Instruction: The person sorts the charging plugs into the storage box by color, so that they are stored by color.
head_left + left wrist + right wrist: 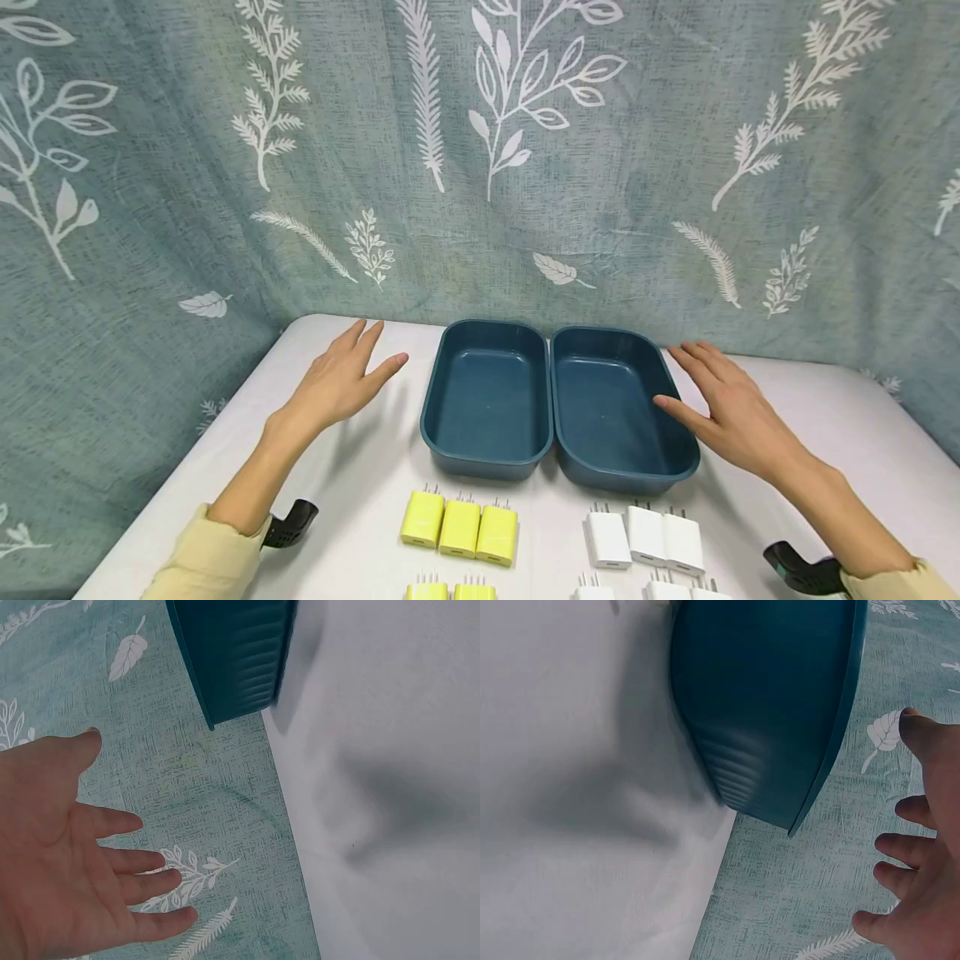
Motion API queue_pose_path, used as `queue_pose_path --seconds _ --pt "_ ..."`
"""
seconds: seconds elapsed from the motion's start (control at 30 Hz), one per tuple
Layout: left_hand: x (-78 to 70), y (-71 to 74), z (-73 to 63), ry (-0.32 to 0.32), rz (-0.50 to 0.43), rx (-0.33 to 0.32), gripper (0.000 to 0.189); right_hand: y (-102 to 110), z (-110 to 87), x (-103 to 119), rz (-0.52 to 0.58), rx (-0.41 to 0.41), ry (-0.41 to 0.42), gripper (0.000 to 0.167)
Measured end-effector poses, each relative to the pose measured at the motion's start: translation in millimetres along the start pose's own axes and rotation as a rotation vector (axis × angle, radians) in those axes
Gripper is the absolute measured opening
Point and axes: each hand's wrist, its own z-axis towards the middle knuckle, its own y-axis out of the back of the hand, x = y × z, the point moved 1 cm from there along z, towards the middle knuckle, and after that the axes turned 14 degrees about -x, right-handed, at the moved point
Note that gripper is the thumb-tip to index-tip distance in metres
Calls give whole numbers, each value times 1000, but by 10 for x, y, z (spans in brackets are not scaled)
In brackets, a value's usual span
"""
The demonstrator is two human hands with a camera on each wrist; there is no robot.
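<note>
Two dark blue bins stand side by side at the back of the white table: the left bin (pixel 487 471) and the right bin (pixel 626 481), with nothing inside either. My left hand (pixel 333 379) hovers to the left of the left bin, fingers spread and holding nothing; its palm shows in the left wrist view. Over the outer edge of the right bin is my right hand (pixel 731 408), fingers extended, thumb overlapping the bin in the head view. Nearer me lie several yellow charger plugs (pixel 460 527) on the left and several white charger plugs (pixel 645 537) on the right, prongs facing the bins.
A blue-green curtain (pixel 375 167) with white leaf prints hangs behind the table (pixel 360 500) and along its sides. More yellow plugs (pixel 427 592) and white plugs (pixel 595 592) are cut off at the bottom of the head view. Each wrist wears a black camera strap (pixel 288 525).
</note>
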Motion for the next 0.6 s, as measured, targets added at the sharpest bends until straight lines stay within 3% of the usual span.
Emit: queue_pose_path --seconds 0.37,0.6 --pt "-5 -5 18 45 -49 0 81 -32 -7 97 3 9 4 74" --pt "14 -10 5 53 -156 -9 79 -32 -19 147 19 2 30 74"
